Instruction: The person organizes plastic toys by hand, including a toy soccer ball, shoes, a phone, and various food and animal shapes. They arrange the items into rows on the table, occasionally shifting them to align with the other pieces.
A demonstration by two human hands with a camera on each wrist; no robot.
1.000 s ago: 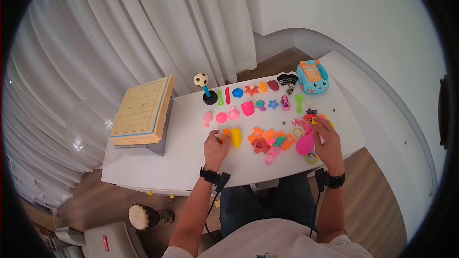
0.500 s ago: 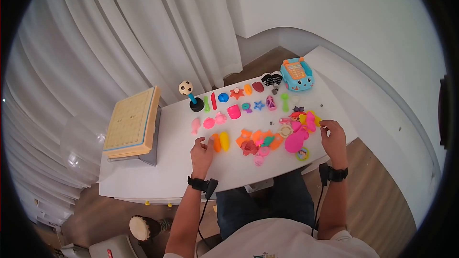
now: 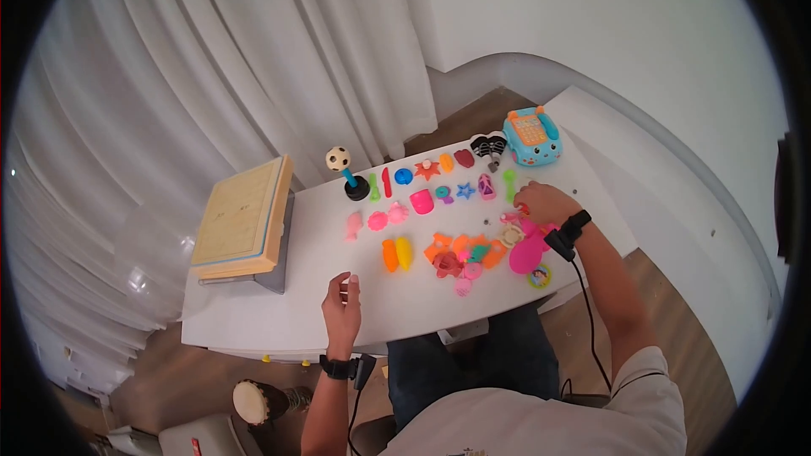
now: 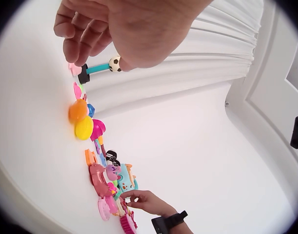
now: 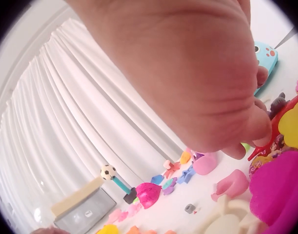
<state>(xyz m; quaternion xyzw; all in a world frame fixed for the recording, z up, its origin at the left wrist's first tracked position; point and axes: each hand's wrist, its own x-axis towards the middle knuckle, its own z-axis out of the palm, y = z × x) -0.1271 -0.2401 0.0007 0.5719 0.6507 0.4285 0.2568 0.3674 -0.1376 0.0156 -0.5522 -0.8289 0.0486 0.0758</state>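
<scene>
My left hand [image 3: 341,314] hovers near the table's front edge with fingers loosely bent, holding nothing. Beyond it, an orange piece [image 3: 389,255] and a yellow piece [image 3: 404,254] lie side by side; both also show below the hand in the left wrist view. My right hand [image 3: 549,204] reaches over the far side of the right-hand toy pile, which includes a magenta piece [image 3: 528,253]. In the right wrist view, its bent fingers are beside a red piece [image 5: 279,127] and a yellow flower-shaped piece [image 5: 293,124]. Whether they grip anything is hidden.
Small toys, including a pink cup [image 3: 421,201] and blue star [image 3: 465,191], stand in rows. A football on a stand [image 3: 339,159], small black shoes [image 3: 488,146] and toy phone [image 3: 534,137] line the back. Orange shapes [image 3: 439,247] lie centrally; a board box [image 3: 241,218] stands left.
My left hand has let go of the orange piece and drawn back towards the front edge. My right hand has moved from the pile's right side to its far side. The head view has shifted.
</scene>
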